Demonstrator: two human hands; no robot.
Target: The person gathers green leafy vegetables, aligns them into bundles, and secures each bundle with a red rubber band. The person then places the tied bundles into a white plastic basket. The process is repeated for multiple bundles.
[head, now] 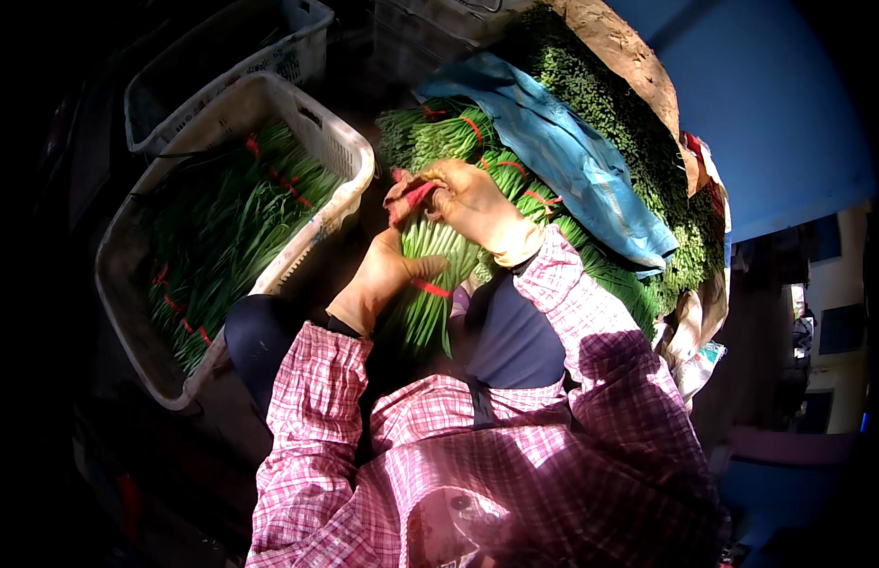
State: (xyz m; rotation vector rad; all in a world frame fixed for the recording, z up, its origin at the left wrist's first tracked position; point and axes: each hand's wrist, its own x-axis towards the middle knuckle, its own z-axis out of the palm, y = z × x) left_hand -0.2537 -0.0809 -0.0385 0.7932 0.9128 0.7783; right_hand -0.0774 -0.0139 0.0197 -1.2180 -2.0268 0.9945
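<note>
My left hand (pixel 375 277) wears a pale orange glove and grips a bunch of chive-like green stalks (pixel 439 248) above my lap. The thumb lies across the front of the bunch, just above a red tie (pixel 431 287). My right hand (pixel 475 213), gloved the same way, pinches a crumpled red cloth (pixel 411 199) against the pale upper ends of the stalks. The right palm side and part of the cloth are hidden by the fingers. Behind my right hand lie more green bunches (pixel 446 135) bound with red ties.
To the left, a white plastic crate (pixel 361 167) holds tied greens (pixel 226 213); another crate (pixel 226 78) stands behind it. At the right, a large sack (pixel 660 78) is packed with green bundles (pixel 610 121), partly covered by a blue woven plastic sheet (pixel 553 135). My knees flank the bunch.
</note>
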